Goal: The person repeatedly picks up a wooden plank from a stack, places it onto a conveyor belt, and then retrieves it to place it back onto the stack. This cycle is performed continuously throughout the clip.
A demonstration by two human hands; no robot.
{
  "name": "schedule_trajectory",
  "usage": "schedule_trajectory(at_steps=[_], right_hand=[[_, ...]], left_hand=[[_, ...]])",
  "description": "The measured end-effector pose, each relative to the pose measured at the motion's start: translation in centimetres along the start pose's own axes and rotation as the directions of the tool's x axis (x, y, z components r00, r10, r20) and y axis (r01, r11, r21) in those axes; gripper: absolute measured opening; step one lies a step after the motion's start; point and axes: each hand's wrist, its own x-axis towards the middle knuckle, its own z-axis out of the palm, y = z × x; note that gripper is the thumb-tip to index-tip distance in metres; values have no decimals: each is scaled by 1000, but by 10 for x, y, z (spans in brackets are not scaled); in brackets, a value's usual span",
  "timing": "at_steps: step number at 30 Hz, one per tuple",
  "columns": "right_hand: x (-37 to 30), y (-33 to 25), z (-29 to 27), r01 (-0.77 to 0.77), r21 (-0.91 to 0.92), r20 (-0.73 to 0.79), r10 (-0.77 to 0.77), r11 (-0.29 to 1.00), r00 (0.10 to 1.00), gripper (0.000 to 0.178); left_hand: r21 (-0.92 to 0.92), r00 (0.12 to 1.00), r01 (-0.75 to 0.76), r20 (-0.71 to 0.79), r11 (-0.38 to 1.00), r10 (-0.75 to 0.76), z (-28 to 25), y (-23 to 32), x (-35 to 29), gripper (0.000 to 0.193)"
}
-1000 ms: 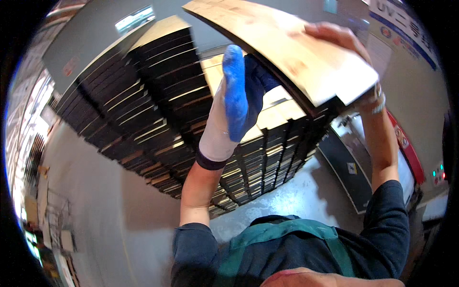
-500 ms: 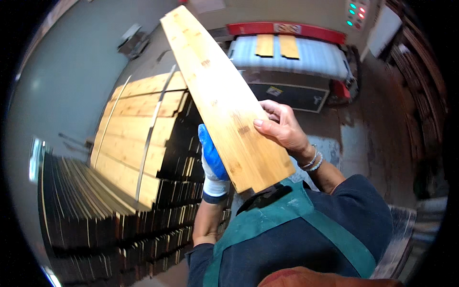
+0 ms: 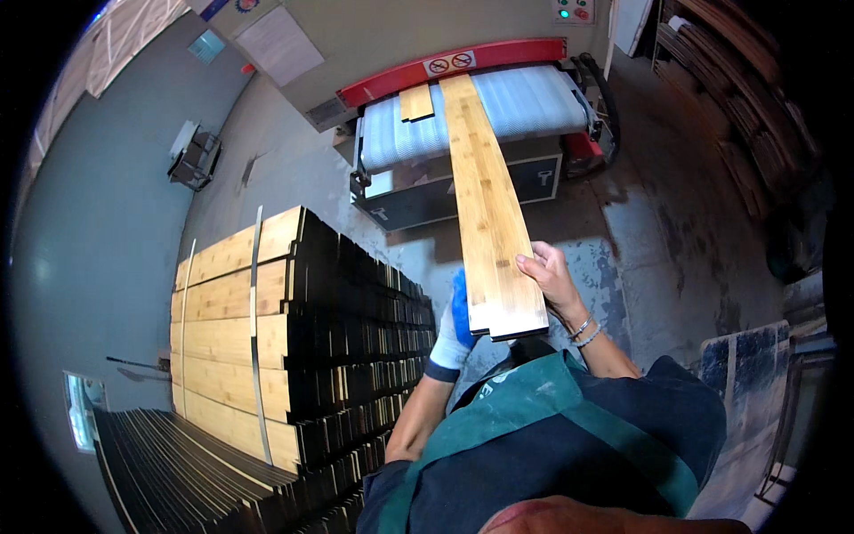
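Observation:
A long, pale bamboo plank (image 3: 489, 200) is held out in front of me, its near end close to my apron. My left hand (image 3: 455, 319), in a white and blue glove, grips the plank's left edge, with most of its fingers hidden by the board. My bare right hand (image 3: 551, 276) clasps the right edge, thumb on the top face. The plank's far end overlaps the blue-white conveyor belt (image 3: 529, 98) in this view; whether it touches cannot be told. On the belt, left of it, lies another plank (image 3: 415, 104), partly under the red bar.
The machine's red guard bar (image 3: 382, 87) crosses above the belt. At left stands a tall stack of strapped planks (image 3: 231, 343) with dark edges. A small cart (image 3: 193, 156) is by the wall. More stacked boards (image 3: 738, 89) are at far right, and a worn panel (image 3: 743, 374) leans nearer.
The held plank has swung right and lowered, so its far end now points at the belt. The view has turned left. One of two planks on the belt is now out of sight.

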Motion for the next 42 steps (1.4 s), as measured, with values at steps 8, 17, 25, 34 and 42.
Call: schedule_trajectory(at_steps=[8,17,25,34,42], right_hand=[[13,21,-35,-264,-4,12,264,965,965,33],[53,17,-105,-232,-166,5,236,959,972,25],[50,19,-157,-75,-294,-89,50,953,995,30],[98,42,-183,-138,-132,-107,125,982,986,32],[153,51,-186,-155,37,-73,157,987,985,28]], left_hand=[[-435,922,384,230,814,-312,15,-1,7,50],[-694,791,566,307,444,-529,45,-63,24,50],[-660,665,672,338,336,-666,46,-118,45,44],[-656,693,607,161,449,-703,59,-169,75,44],[-645,645,672,269,363,-716,52,-218,112,44]])
